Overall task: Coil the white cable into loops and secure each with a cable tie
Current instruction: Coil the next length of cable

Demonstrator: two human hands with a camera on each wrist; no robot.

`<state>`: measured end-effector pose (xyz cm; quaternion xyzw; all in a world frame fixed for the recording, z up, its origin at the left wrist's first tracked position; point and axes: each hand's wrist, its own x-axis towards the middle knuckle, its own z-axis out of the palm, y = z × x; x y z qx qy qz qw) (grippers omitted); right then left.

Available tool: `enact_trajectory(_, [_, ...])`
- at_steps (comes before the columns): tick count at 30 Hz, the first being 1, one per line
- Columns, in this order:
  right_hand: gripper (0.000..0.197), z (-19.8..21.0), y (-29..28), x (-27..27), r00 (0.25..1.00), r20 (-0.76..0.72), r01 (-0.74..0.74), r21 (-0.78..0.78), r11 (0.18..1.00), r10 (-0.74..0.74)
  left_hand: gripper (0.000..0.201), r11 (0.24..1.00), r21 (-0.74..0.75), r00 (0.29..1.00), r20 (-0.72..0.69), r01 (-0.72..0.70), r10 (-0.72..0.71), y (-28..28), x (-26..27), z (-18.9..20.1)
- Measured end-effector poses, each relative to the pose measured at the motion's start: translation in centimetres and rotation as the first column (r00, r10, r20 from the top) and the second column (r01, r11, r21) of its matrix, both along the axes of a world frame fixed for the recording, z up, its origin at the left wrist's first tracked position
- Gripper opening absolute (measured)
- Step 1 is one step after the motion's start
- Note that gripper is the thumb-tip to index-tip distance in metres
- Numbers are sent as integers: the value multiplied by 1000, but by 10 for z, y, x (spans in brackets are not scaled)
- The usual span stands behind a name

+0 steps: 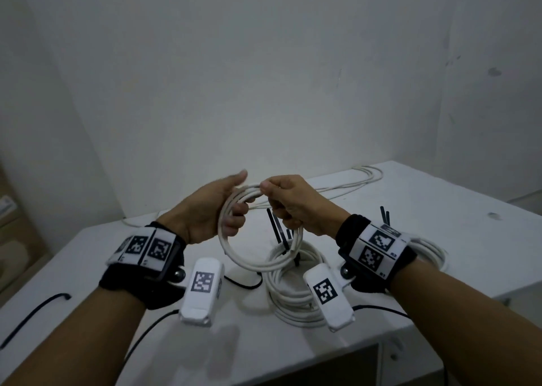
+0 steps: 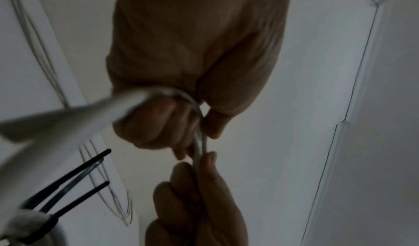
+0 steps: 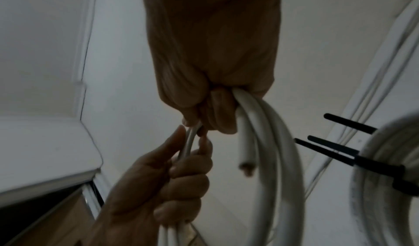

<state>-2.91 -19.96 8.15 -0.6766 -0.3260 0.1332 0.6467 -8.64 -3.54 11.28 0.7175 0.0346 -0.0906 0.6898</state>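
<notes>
The white cable (image 1: 255, 264) hangs as a small coil of a few loops above the table, held by both hands. My left hand (image 1: 234, 209) grips the coil's left side, fingers curled through the loops (image 2: 200, 124) and thumb on top. My right hand (image 1: 271, 199) pinches the top of the coil and holds its right side (image 3: 260, 124). The cable's cut end (image 3: 246, 167) dangles below the right hand. Loose cable (image 1: 349, 183) trails from the coil to the table's back. Black cable ties (image 1: 275, 227) stick up from a finished coil (image 1: 293, 297) on the table.
Another tied white coil (image 1: 431, 250) lies at the right, partly hidden by my right wrist, with black tie tails (image 1: 384, 217) behind it. Thin black cords (image 1: 38, 306) cross the white table (image 1: 469, 239). A wall stands close behind the table.
</notes>
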Motion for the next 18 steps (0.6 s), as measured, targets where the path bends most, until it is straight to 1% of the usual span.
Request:
enact_trajectory(2, [20,0,5,-1,1000,-8,-9,-38,999,9,41,1000,17,998,-58,-25,25,3,0,-3])
enact_trajectory(5, [24,-7,12,-4,993,-91,-80,5,997,80,42,993,31,993,-22,-116,116,11,-1,-11])
enact_trajectory(7, [19,-11,18,-6,991,-108,-79,27,997,81,44,990,-48,991,-48,-130,127,19,-4,-14])
enact_trajectory(9, [14,-13,24,-7,994,-87,-64,3,998,64,41,989,-108,990,-107,-105,93,25,-9,-14])
enact_trajectory(12, [12,-14,33,-13,993,-62,-106,-38,994,104,30,999,-26,983,-183,-32,27,32,-18,-9])
enact_trajectory(15, [16,-16,45,-17,986,-50,-162,-72,984,159,31,1000,3,967,-255,18,-16,38,-24,-7])
enact_trajectory(16, [17,-17,49,-18,984,-54,-174,-79,982,170,31,1000,15,966,-258,5,-1,39,-25,-9])
enact_trajectory(18, [16,-20,56,-19,984,-65,-171,-83,982,166,34,996,75,973,-220,-58,73,44,-27,-14])
